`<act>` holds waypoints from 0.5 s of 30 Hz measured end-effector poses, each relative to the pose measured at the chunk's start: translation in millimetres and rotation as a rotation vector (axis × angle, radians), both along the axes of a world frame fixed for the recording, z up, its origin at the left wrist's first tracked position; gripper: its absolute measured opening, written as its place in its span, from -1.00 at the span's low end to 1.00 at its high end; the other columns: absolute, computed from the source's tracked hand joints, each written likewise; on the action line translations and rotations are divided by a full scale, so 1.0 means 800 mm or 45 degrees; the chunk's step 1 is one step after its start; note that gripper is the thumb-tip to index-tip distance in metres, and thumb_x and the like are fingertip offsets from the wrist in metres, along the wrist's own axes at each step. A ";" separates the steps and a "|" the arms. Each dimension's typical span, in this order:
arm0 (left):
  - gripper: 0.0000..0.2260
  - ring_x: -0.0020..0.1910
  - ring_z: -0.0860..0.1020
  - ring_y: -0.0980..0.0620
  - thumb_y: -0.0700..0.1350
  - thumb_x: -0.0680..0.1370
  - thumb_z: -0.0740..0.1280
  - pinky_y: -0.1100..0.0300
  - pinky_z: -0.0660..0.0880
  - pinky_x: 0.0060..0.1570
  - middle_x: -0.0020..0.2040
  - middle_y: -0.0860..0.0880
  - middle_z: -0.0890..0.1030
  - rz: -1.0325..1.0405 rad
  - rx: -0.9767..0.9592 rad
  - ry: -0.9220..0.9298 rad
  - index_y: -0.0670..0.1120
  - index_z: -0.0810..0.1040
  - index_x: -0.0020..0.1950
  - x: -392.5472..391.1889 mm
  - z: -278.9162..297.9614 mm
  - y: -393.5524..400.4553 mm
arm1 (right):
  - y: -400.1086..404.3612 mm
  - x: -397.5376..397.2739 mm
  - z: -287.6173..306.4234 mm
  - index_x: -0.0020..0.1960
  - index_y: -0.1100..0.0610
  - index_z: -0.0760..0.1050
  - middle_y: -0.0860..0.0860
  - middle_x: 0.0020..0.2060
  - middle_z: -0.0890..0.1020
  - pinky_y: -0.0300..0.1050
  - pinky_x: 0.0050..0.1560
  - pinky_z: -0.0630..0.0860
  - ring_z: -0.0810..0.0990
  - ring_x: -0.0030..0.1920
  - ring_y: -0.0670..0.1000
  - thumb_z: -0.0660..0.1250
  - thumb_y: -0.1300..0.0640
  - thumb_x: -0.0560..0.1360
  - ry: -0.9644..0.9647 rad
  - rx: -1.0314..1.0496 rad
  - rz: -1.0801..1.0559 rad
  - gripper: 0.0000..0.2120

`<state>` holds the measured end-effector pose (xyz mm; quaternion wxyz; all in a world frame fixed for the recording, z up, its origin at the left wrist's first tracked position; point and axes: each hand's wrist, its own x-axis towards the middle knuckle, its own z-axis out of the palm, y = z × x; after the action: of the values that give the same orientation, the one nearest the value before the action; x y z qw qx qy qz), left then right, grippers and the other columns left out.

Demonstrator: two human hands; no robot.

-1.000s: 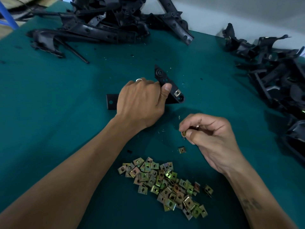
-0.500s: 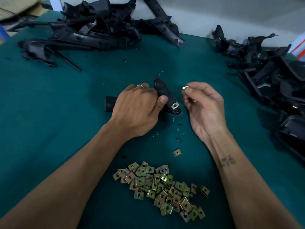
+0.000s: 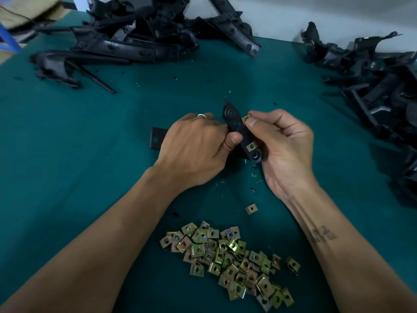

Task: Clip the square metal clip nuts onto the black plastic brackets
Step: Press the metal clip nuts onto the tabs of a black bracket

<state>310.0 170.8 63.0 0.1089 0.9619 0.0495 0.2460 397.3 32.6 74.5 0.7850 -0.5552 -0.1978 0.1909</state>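
Bracket [image 3: 237, 127], black plastic, held near the middle of the green table [image 3: 90, 154], angled with its pointed end away from the person. Left hand [image 3: 194, 150] wraps around its middle, fingers curled over, thumb pressing the near face; ring [image 3: 201, 115] on one finger. One end of the bracket [image 3: 156, 138] sticks out to the left past the knuckles. Right hand [image 3: 284, 145] pinches a brass-coloured clip nut [image 3: 246, 119] between thumb and forefinger, touching the bracket's right edge near the far end. Whether it is seated on the edge, cannot tell. A second clip nut [image 3: 252, 146] sits on the bracket lower down, just above a round hole at the near end. Loose nut [image 3: 251, 208] lies alone on the table between the forearms. Heap of clip nuts [image 3: 228, 258] nearer the person. Piles of black brackets at far left [image 3: 135, 41] and at right [image 3: 379, 86]. Small shavings scattered under the hands.
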 end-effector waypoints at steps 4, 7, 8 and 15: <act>-0.56 -0.22 0.52 -0.16 0.13 0.65 -0.06 0.05 0.33 -0.17 -0.31 -0.07 0.57 -0.010 0.007 -0.027 -0.05 0.35 -0.31 -0.002 0.001 -0.001 | 0.000 -0.002 -0.001 -0.26 -0.02 0.71 -0.05 -0.29 0.69 -0.14 -0.03 0.53 0.57 -0.19 -0.04 0.48 0.28 0.40 -0.215 -0.075 -0.053 -0.80; -0.52 -0.21 0.52 -0.16 0.13 0.64 -0.06 0.03 0.35 -0.16 -0.29 -0.08 0.59 0.003 0.005 -0.005 -0.09 0.44 -0.30 -0.002 0.003 -0.002 | 0.000 -0.002 -0.002 -0.24 -0.07 0.70 -0.09 -0.28 0.69 -0.23 -0.09 0.52 0.58 -0.20 -0.09 0.46 0.27 0.42 -0.336 -0.114 -0.056 -0.76; -0.53 -0.21 0.52 -0.17 0.12 0.63 -0.05 0.03 0.36 -0.16 -0.29 -0.09 0.59 0.001 0.006 -0.004 -0.08 0.44 -0.30 -0.002 0.003 -0.002 | 0.001 -0.003 -0.002 -0.24 -0.07 0.69 -0.10 -0.28 0.69 -0.24 -0.10 0.51 0.58 -0.21 -0.10 0.46 0.27 0.43 -0.348 -0.118 -0.062 -0.76; -0.55 -0.20 0.52 -0.19 0.16 0.60 -0.11 0.00 0.38 -0.12 -0.24 -0.09 0.58 0.002 -0.006 0.054 -0.04 0.37 -0.28 -0.003 0.005 -0.001 | 0.004 -0.011 -0.004 -0.28 -0.03 0.67 -0.07 -0.24 0.68 -0.04 0.04 0.51 0.61 -0.11 -0.03 0.44 0.24 0.38 -0.297 -0.049 -0.089 -0.82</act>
<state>307.4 170.2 66.7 0.1100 0.9666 0.0533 0.2255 388.8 35.4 71.2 0.7520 -0.5952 -0.2647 0.1012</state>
